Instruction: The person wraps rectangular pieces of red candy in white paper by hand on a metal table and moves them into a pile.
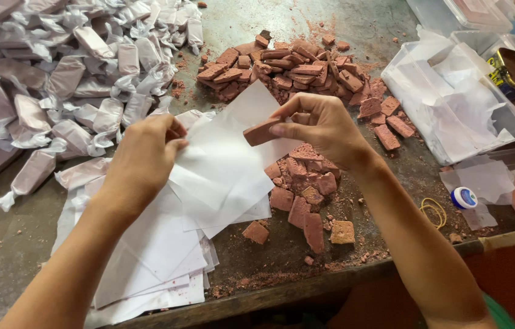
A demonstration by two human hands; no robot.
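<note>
The reddish-brown bar (261,131) looks crumbly (crumbs litter the worktop (257,256)), so a hard pinch could likely snap it or shed grit onto the white wrapper sheet (221,164); the thin sheet, held by one edge only, could slip or crease. The right hand (321,128) is closed on the bar, pinching it between thumb and fingers just above the sheet's right part. The left hand (144,155) grips the sheet's left edge. Unwrapped bars (288,67) lie far, wrapped ones (56,85) far left
</note>
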